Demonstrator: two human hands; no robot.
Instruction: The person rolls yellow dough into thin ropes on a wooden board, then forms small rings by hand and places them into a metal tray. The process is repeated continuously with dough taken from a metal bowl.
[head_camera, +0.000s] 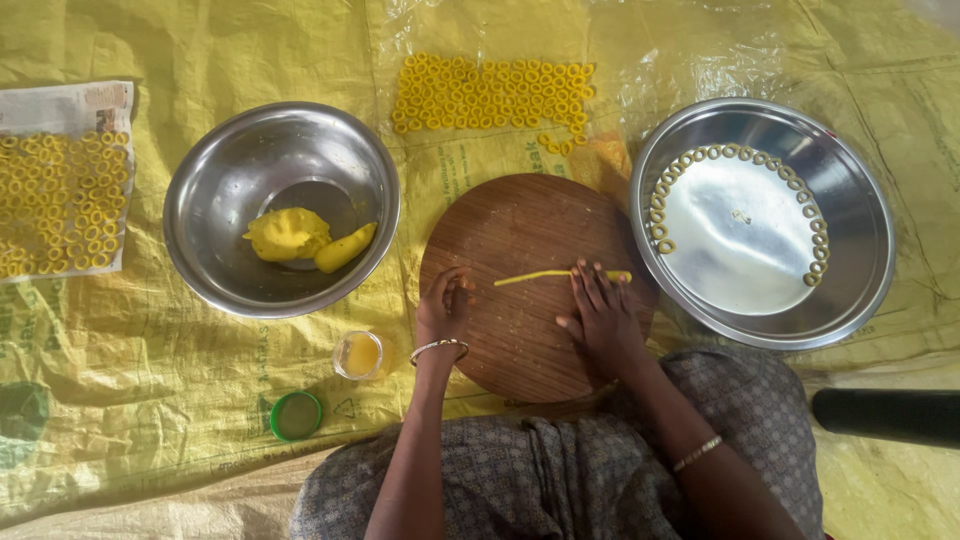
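Observation:
A round wooden board (520, 230) lies in front of me on a yellow sheet. Across it runs a thin yellow dough rope (535, 276). My right hand (600, 315) lies flat with its fingertips on the rope's right end. My left hand (445, 305) rests on the board's left side with fingers curled, holding nothing that I can see. A steel bowl (215, 180) at the left holds a lump of yellow dough (287, 234) and a smaller piece (345, 248).
A steel plate (860, 250) at the right has small dough rings (660, 215) along its rim. More rings (490, 95) lie on clear plastic behind the board and on newspaper (60, 200) at far left. A small glass (359, 355) and a green lid (296, 415) stand near my left wrist. A black cylinder (885, 415) lies at the right.

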